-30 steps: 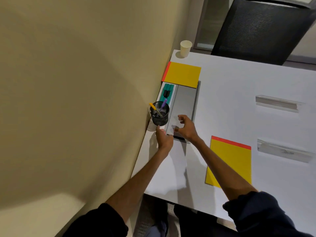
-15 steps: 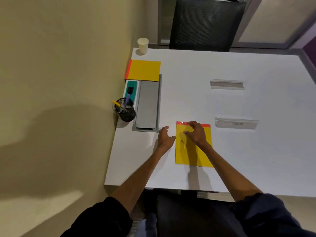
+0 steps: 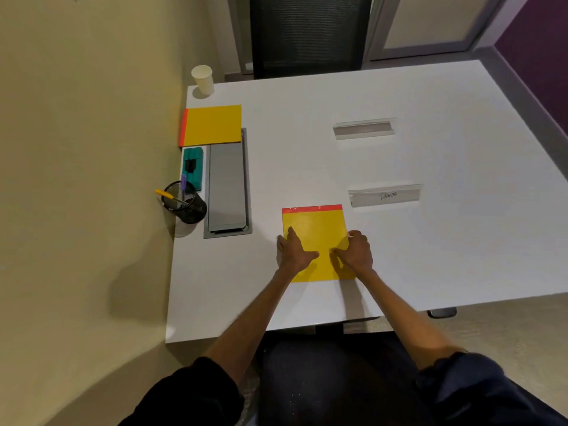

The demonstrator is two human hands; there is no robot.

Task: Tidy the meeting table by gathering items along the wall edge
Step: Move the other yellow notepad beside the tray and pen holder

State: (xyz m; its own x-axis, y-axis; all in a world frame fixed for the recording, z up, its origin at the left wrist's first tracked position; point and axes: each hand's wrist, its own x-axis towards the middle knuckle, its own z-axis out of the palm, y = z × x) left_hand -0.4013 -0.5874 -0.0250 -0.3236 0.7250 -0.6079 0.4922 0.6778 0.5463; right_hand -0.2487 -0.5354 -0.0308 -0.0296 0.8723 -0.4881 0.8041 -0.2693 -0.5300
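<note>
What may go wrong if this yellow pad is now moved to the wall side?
Slid toward the wall, the yellow notepad with the red top strip might knock over the black mesh pen holder standing there. The left hand and right hand lie only on its near half, so it could pivot.

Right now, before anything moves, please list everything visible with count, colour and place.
table: 1, white, against wall
chair: 1, black, far end
paper cup: 1, cream, far wall corner
wall notepad: 1, yellow, wall edge
near notepad: 1, yellow, front, off the wall
teal block: 1, teal, wall edge
pen holder: 1, black, wall edge, holding pens
cable hatch: 1, grey, beside holder
name plates: 2, clear, mid-table
left hand: 1, on near notepad
right hand: 1, curled at its right edge
</note>
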